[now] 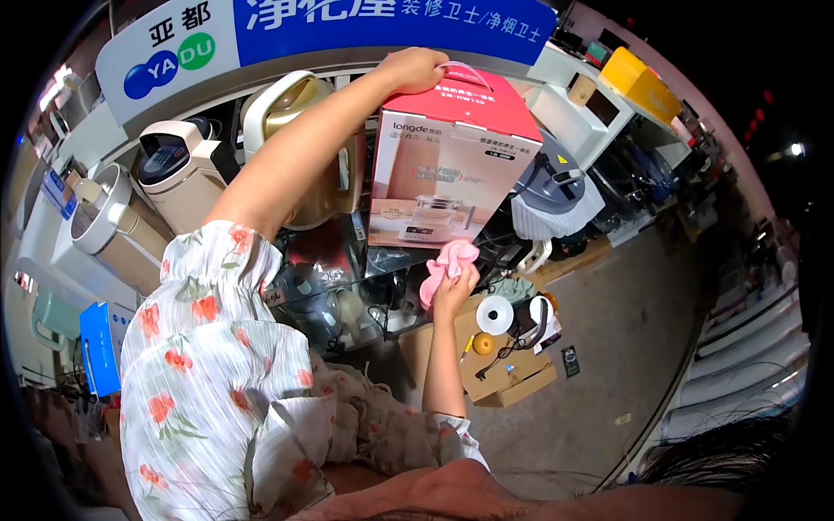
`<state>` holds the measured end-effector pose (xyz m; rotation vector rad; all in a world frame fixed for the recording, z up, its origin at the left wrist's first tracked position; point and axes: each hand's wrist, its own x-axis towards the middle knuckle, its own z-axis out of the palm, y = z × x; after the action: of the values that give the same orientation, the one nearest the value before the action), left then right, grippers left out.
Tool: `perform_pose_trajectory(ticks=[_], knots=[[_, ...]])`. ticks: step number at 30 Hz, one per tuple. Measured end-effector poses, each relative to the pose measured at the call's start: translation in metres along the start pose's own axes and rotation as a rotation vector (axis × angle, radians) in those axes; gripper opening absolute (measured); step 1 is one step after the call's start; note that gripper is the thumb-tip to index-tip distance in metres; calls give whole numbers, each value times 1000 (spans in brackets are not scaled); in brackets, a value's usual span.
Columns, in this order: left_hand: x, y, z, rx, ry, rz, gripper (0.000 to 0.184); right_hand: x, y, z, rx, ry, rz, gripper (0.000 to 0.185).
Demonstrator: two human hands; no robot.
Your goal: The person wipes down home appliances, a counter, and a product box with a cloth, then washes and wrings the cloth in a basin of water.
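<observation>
As the head view shows, the left hand (419, 71) lies at the far top edge of the longde appliance box (447, 165), probably to steady it; whether its fingers close on the carry handle (466, 67) cannot be told. The right hand (456, 291) pinches a bunched pink cloth (452, 259) by the box's lower edge. Red-topped, with a printed glass pot, the box stands near the bench's (382, 262) front edge.
</observation>
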<state>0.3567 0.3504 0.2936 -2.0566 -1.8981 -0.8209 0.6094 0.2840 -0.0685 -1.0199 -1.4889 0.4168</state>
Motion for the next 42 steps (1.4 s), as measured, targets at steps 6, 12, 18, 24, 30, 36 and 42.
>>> perform_pose_trajectory(ticks=[6,12,18,24,30,36,42], knots=[[3,-3,1,14,-38,-4,28,55,-100,-5,-27,35,-224,34],[1,-3,0,4,-22,-31,28,15,-76,23,-163,-212,-18,25],[5,0,-2,22,-35,-15,28,32,-119,-4,-252,-601,216,22],[-1,5,-6,-4,-76,-47,29,10,-139,38,-205,-578,-63,22],[0,1,-2,5,-52,-24,30,36,-81,9,-356,-408,178,21],[5,-1,-2,-12,-28,-24,27,69,-48,-39,-428,-110,309,24],[1,-2,1,-49,8,22,24,144,-146,-49,24,238,-179,30]])
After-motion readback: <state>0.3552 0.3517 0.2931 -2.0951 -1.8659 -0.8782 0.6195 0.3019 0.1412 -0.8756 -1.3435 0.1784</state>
